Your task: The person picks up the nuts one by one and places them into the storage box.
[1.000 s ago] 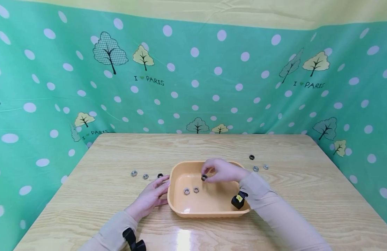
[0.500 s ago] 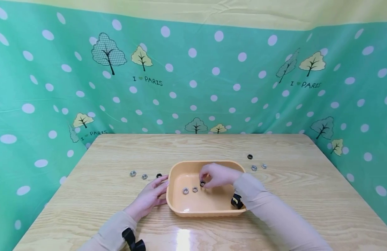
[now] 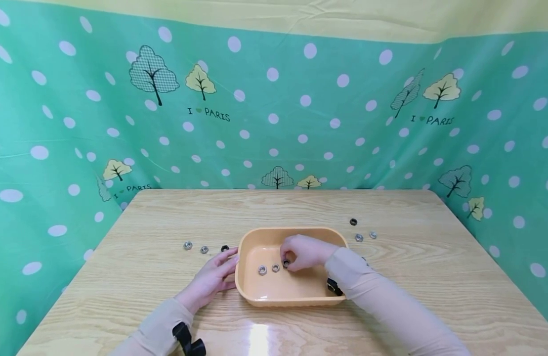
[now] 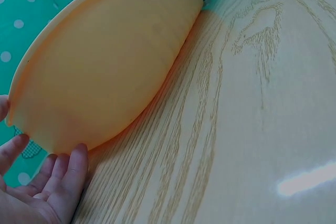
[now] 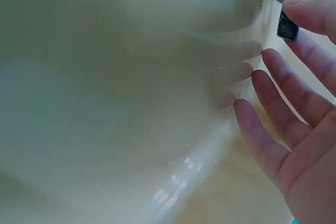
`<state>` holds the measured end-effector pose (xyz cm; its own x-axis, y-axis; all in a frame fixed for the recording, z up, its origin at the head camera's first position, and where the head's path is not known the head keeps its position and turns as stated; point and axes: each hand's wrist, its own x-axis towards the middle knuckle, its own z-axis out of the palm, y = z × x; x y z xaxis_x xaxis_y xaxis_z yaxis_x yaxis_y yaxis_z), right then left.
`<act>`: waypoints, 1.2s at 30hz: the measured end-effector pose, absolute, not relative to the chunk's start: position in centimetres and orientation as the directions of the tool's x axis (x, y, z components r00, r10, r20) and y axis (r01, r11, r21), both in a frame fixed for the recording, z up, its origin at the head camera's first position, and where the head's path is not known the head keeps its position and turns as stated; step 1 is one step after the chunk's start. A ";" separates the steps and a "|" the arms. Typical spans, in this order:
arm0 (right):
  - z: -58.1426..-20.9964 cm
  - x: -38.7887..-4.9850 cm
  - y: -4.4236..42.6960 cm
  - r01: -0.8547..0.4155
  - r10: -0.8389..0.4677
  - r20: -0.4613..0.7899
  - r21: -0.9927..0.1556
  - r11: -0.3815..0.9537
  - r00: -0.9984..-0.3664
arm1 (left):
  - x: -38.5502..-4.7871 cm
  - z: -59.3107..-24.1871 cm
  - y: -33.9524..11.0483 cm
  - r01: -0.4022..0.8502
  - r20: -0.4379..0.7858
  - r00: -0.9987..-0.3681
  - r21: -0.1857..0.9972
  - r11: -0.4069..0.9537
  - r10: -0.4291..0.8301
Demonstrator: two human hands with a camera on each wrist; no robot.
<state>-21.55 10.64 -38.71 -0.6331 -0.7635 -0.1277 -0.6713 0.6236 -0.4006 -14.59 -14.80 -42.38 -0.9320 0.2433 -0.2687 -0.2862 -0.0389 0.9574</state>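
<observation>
1. A black strapped-on wrist device (image 3: 189, 341) is sitting on the left sleeve, in front of and left of the orange, rounded-rectangular plastic tray (image 3: 296, 302).
2. The tray is standing on the light wood-grain table (image 3: 438, 277).
3. The left hand (image 3: 211, 281) is touching the tray's left outer wall, its fingers spreading wide.
4. The right hand (image 3: 308, 251) is reaching into the tray, thumb and finger pinching a black metal hex nut (image 5: 287, 27); its other fingers are extending. Whether the nut is touching the tray floor cannot be told.
5. Two silver metal hex nuts (image 3: 262, 270) are lying inside the tray, just left of the pinched nut.
6. Left of the tray, two silver nuts (image 3: 204, 250) and one black nut (image 3: 225, 248) are lying in a row.
7. Beyond the tray's far right corner, two more silver nuts (image 3: 359, 238) and another black nut (image 3: 354, 222) are resting.
8. A green, white-dotted cloth (image 3: 256, 64) is hanging behind the tray.
</observation>
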 end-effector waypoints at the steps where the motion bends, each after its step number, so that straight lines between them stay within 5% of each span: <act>1: -38.7 -21.5 10.6 -0.670 -0.761 -0.127 -0.396 0.628 -0.637 | -14.6 -42.4 -14.8 -0.287 -0.269 -0.932 0.957 -0.040 0.242; 36: -39.2 -21.5 10.4 -0.690 -0.751 -0.126 -0.321 0.649 -0.648 | -14.4 -41.9 -14.7 -0.281 -0.265 -0.932 0.959 -0.031 0.246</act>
